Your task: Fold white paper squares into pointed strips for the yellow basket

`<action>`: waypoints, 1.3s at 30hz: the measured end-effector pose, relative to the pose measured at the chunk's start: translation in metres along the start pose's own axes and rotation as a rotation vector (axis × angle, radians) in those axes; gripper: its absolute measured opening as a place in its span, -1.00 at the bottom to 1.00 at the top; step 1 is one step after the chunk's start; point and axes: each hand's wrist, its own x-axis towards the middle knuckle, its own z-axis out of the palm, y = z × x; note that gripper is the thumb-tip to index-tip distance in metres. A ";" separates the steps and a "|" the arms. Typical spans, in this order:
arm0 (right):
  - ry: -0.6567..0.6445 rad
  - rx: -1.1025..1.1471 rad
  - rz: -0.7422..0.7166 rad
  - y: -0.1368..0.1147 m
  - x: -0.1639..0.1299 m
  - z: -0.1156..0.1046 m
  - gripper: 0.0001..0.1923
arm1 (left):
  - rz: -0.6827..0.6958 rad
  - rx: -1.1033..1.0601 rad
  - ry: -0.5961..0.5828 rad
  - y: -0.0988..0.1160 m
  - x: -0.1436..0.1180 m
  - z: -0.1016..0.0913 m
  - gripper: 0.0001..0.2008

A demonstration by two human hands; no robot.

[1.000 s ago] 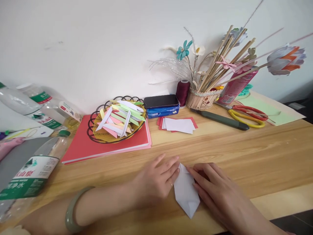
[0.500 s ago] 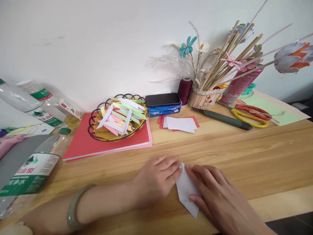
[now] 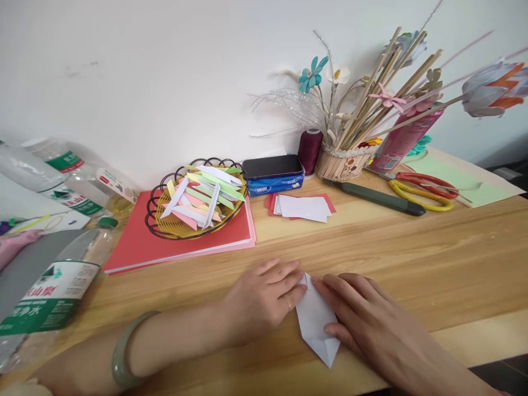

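A small piece of folded white paper (image 3: 315, 316) lies on the wooden table between my hands, its lower end tapering to a point. My left hand (image 3: 264, 300) rests flat with fingers stretched out, the fingertips touching the paper's upper left edge. A ring is on one finger and a pale green bangle (image 3: 124, 349) circles that wrist. Along the paper's right edge, my right hand (image 3: 361, 316) grips it, forefinger near the top and thumb lower down. A small folded flap shows at the lower tip. The right palm hides part of the right edge.
A basket of folded paper strips (image 3: 200, 198) stands on red paper sheets (image 3: 132, 242). Behind my hands lie white slips (image 3: 305, 209), a phone (image 3: 272, 166) on a blue packet, a utility knife (image 3: 375, 198) and scissors (image 3: 424, 190). Plastic bottles (image 3: 53, 291) crowd the left.
My right thumb has shifted slightly up and right along the paper, and the folded flap at the lower tip now shows. My left hand has hardly moved.
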 end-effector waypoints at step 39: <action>-0.102 -0.067 -0.027 0.009 0.012 -0.006 -0.45 | -0.069 -0.047 -0.081 -0.006 0.005 0.006 -0.77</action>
